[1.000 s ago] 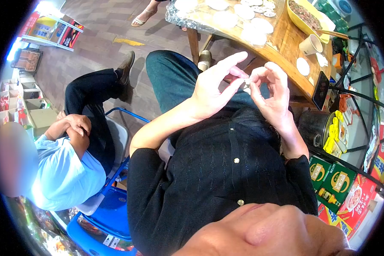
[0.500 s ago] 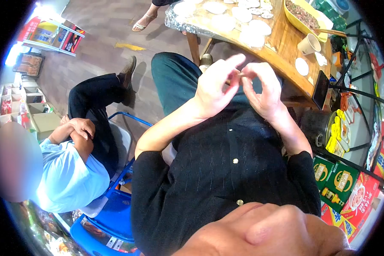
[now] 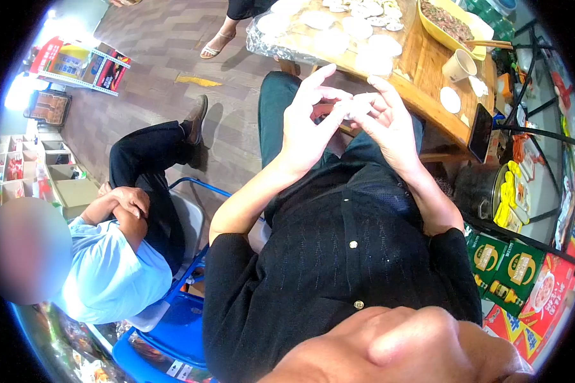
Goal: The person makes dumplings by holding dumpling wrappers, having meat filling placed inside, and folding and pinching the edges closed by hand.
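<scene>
My left hand [image 3: 313, 124] and my right hand [image 3: 386, 124] meet above my lap, fingertips touching around a small whitish piece [image 3: 347, 107] that is mostly hidden. Thumb and index finger of each hand pinch at it, and the other fingers are raised. What the piece is cannot be made out. Beyond the hands, flat white dough rounds [image 3: 384, 46] lie on the wooden table [image 3: 421, 89], with smaller white pieces [image 3: 367, 7] behind them. A yellow tray [image 3: 434, 29] of minced filling stands at the table's right, chopsticks [image 3: 490, 44] resting on it.
A paper cup [image 3: 459, 66] and a dark phone-like device [image 3: 480, 133] are at the table's right edge. Someone in a light blue shirt [image 3: 112, 271] sits at left beside a blue chair [image 3: 182, 325]. Another person's sandalled foot [image 3: 217, 41] shows behind. A black pot [image 3: 476, 191] stands at right.
Both hands stay together; their raised fingers have spread and shifted. My left knee has moved to the right, and the view has shifted slightly.
</scene>
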The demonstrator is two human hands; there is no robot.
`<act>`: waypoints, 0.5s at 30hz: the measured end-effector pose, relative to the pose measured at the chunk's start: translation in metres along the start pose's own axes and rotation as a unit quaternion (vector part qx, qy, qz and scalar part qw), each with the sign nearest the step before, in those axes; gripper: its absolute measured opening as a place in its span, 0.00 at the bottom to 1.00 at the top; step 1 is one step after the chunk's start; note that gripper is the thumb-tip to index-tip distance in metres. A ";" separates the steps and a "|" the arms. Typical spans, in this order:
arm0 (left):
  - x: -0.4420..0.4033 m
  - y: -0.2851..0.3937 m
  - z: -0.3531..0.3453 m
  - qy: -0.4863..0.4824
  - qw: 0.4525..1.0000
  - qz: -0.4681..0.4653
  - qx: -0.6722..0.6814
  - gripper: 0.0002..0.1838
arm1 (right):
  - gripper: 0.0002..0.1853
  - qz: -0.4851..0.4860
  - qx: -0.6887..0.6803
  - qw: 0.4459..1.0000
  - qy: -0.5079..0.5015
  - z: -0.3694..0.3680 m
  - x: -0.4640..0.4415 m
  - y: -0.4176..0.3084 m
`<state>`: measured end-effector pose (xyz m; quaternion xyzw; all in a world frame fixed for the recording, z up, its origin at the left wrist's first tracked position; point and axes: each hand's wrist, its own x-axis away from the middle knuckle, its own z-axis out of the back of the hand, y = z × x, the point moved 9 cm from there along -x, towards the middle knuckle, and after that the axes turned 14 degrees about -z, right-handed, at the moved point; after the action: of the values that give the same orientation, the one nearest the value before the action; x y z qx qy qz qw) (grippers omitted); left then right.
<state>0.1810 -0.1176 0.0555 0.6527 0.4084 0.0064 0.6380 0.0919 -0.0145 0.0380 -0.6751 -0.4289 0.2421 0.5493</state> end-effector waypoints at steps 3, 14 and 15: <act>0.001 -0.001 -0.002 -0.026 0.999 -0.012 -0.026 0.17 | 0.33 0.019 0.038 0.999 0.018 0.001 0.003 0.001; 0.004 0.003 -0.015 -0.088 0.995 -0.033 -0.027 0.34 | 0.26 0.245 0.418 0.865 0.129 -0.008 0.036 -0.051; 0.004 0.003 -0.016 -0.086 0.996 -0.023 -0.006 0.35 | 0.25 0.232 0.401 0.878 0.121 -0.005 0.035 -0.048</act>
<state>0.1770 -0.1014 0.0591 0.6371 0.3669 -0.0623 0.6749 0.0991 0.0133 0.0898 -0.5015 -0.0565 0.4306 0.7483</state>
